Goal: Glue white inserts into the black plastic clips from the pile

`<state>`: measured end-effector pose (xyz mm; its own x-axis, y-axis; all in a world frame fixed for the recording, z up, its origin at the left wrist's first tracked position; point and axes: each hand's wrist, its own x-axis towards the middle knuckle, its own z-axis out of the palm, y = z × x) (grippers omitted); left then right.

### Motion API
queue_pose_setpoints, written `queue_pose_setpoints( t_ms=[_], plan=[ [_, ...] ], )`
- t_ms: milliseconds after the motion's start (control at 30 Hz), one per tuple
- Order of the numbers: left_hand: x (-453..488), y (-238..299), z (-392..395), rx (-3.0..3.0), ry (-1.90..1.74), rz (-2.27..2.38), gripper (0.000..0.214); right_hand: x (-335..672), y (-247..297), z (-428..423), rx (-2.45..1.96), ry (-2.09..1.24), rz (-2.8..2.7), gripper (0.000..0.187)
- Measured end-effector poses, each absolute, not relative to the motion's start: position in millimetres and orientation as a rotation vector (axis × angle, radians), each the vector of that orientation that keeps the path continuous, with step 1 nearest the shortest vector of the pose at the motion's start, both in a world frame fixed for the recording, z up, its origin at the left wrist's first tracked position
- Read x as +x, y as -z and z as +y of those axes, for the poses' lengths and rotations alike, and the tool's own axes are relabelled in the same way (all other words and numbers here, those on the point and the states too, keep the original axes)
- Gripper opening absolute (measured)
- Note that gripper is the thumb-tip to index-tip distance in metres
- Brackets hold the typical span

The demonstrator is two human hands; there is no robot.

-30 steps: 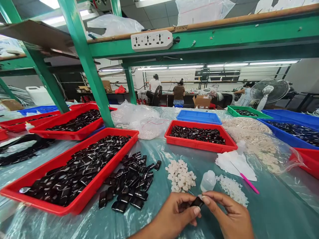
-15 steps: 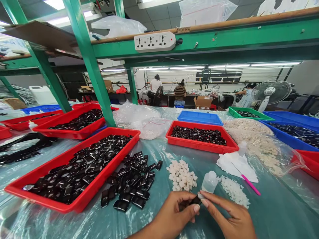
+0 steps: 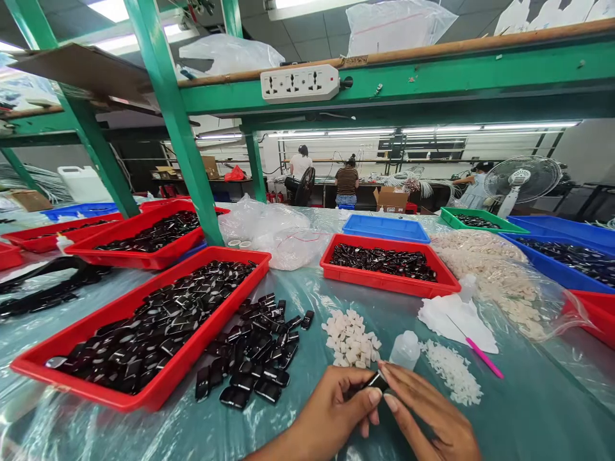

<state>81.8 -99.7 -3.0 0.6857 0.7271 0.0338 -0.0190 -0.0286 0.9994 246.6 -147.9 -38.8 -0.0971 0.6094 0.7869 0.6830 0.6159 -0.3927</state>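
Note:
Between finger and thumb, my left hand (image 3: 331, 406) grips a small glossy black plastic piece (image 3: 377, 381). My right hand (image 3: 427, 410) closes on the right end of that same piece, its index fingertip at the top and the thumb lower down. Any small part under the right fingertips is hidden. Just beyond the hands lie a pile of cream-coloured small pieces (image 3: 352, 338), a translucent white bottle (image 3: 405, 350) and a heap of small translucent white pieces (image 3: 452, 371). Loose black pieces (image 3: 254, 358) are heaped to the left.
A large red tray (image 3: 158, 390) full of black pieces stands at left, another red tray (image 3: 384, 282) behind. A pink-handled pick (image 3: 485, 358) rests partly on a white cloth (image 3: 451, 315). A green shelf post (image 3: 185, 147) rises at left. Several people work in the background.
My right fingers have shifted slightly left over the black piece's end. A pale bit seen at the fingertips earlier is out of sight now.

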Motion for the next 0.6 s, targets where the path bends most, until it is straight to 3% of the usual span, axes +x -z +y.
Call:
queue_pose_setpoints(
  t_ms=[400, 600],
  plan=[
    [82, 11, -95, 1.42, -0.568, 0.615, 0.046, 255, 18, -146, -1.107, 0.426, -1.827, 0.015],
    [83, 10, -92, 1.411, -0.623, 0.71, 0.048, 309, 5, -136, -1.617, 0.429, -1.759, 0.016]
  ],
)
